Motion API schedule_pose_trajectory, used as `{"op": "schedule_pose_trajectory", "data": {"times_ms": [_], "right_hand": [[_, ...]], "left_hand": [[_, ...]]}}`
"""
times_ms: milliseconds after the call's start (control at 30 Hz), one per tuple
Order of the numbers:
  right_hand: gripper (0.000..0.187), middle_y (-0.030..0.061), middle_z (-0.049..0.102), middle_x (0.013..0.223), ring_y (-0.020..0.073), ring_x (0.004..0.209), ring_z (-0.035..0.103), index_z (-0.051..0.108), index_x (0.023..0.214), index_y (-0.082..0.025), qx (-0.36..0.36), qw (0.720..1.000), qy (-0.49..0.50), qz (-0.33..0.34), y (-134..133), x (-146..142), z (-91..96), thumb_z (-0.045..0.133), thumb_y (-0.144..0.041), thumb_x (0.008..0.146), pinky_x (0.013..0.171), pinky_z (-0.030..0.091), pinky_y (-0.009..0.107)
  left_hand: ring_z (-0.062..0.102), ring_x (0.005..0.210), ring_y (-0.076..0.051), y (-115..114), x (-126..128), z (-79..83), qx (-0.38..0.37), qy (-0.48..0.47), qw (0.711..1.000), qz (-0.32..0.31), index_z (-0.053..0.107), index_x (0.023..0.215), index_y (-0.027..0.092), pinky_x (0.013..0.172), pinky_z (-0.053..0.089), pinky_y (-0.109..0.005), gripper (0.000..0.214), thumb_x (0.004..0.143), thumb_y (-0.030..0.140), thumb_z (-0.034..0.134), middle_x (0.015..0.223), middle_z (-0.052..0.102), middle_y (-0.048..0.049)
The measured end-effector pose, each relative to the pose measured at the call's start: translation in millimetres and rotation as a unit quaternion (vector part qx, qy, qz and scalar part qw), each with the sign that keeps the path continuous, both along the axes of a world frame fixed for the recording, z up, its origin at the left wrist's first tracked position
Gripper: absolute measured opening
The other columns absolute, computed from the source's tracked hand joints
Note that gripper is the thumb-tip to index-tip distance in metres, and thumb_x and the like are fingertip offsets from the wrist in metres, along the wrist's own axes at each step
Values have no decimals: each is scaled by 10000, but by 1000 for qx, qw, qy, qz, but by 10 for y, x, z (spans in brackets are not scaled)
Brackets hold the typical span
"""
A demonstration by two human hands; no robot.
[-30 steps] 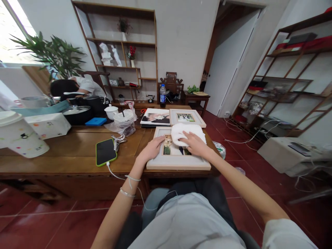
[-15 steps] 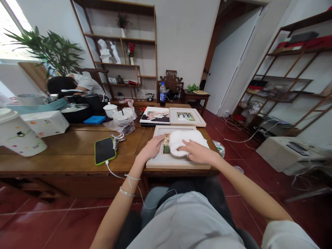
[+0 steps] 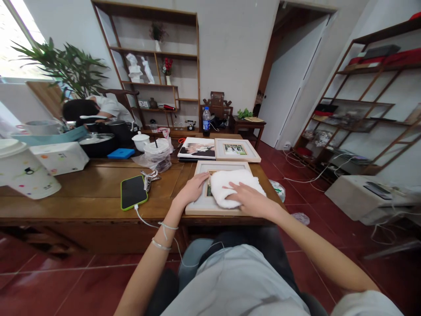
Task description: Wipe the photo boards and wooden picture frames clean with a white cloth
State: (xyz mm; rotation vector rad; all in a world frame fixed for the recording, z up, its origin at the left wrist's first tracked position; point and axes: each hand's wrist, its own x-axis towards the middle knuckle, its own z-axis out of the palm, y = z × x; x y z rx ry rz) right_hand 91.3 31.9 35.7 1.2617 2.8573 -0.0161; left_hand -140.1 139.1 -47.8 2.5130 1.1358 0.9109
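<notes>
A picture frame point(image 3: 201, 209) with a pale wooden border lies flat at the table's front edge, right of the middle. My left hand point(image 3: 194, 188) rests flat on its left side, fingers stretched forward and close together. On the right, my right hand point(image 3: 247, 199) presses a folded, fluffy white cloth point(image 3: 221, 181) against the frame, with its fingers on top and its thumb tucked at the cloth's near side. The cloth hides most of the small picture in the frame; only a strip shows beside my left fingertips.
Behind lie a second frame point(image 3: 255, 154) and a photo album point(image 3: 194, 150). Leftward are a charging phone point(image 3: 134, 193), a bagged drink cup point(image 3: 156, 151), a blue box point(image 3: 121, 153) and a large paper cup point(image 3: 29, 171). A bottle point(image 3: 206, 120) stands farther back; a person leans at the left.
My right hand and the white cloth have shifted slightly left and toward me across the frame, covering more of the picture. My left hand stays in place.
</notes>
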Motion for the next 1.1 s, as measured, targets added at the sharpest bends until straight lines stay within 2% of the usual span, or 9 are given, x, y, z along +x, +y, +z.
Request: {"op": "schedule_pose_trajectory", "data": {"times_ms": [133, 267, 400, 500, 567, 700, 800, 967, 1100], "right_hand": [[650, 60, 351, 1464, 245, 1378, 223, 566, 1218, -222, 59, 997, -25, -48, 439, 154, -105, 427, 65, 651, 1093, 215, 490], [628, 68, 303, 1488, 271, 1378, 209, 541, 1240, -192, 133, 985, -25, -102, 828, 210, -180, 417, 68, 682, 1079, 207, 509], [587, 81, 341, 1469, 294, 1358, 240, 553, 1224, -185, 145, 983, -24, -112, 988, 149, -202, 420, 47, 702, 1054, 220, 525], [546, 103, 412, 1422, 312, 1309, 318, 586, 1183, -177, 115, 990, -31, -76, 885, 60, -152, 426, 19, 700, 1010, 271, 519], [524, 135, 512, 1328, 304, 1248, 401, 607, 1152, -163, 83, 995, -34, -46, 731, 13, -82, 421, 10, 693, 964, 328, 473], [559, 128, 657, 1093, 270, 1079, 553, 612, 1157, -172, -13, 999, -29, 7, 310, -23, 120, 409, 8, 668, 878, 394, 377], [583, 105, 674, 1050, 249, 1010, 595, 608, 1165, -196, -72, 997, -14, 30, -30, -37, 253, 410, 6, 656, 840, 413, 336], [595, 148, 579, 1224, 280, 1135, 534, 566, 1218, -196, -87, 996, 6, 13, -393, -87, 279, 417, -9, 673, 896, 402, 378], [661, 136, 491, 1338, 274, 1308, 361, 485, 1300, -207, -80, 997, 23, 2, -321, -80, 136, 404, -6, 676, 1018, 320, 438]], "left_hand": [[430, 1269, -185, 13, -13, -21, 3, 5, 1000, 1, 519, 1267, 139, 1096, 312, -393, 452, 868, 130, 305, 1352, 498, -82], [428, 1269, -183, 15, -21, -19, 3, 8, 1000, -1, 514, 1270, 123, 1097, 309, -388, 451, 880, 140, 288, 1352, 496, -89], [430, 1268, -182, 19, -23, -23, 6, 8, 1000, -5, 516, 1268, 130, 1097, 309, -387, 442, 891, 160, 288, 1352, 497, -83], [428, 1271, -183, 21, -19, -25, 4, 8, 1000, 1, 520, 1264, 132, 1098, 310, -382, 442, 890, 167, 289, 1354, 495, -85], [434, 1268, -185, 19, -14, -19, 2, 6, 1000, 2, 526, 1259, 122, 1097, 313, -375, 442, 894, 178, 282, 1346, 501, -95], [432, 1270, -197, 5, 0, 4, -2, 6, 1000, -4, 521, 1262, 100, 1091, 323, -375, 444, 911, 207, 271, 1348, 496, -114], [428, 1272, -197, -3, 4, 9, -3, 10, 1000, 1, 517, 1267, 106, 1093, 318, -374, 436, 913, 203, 282, 1351, 494, -109], [423, 1276, -195, -2, 2, 8, -4, 15, 1000, 4, 520, 1268, 129, 1097, 310, -363, 420, 914, 206, 309, 1352, 497, -90], [428, 1272, -196, -3, 1, 14, 0, 16, 1000, 0, 518, 1268, 104, 1096, 311, -360, 428, 920, 211, 293, 1347, 499, -107]]}}
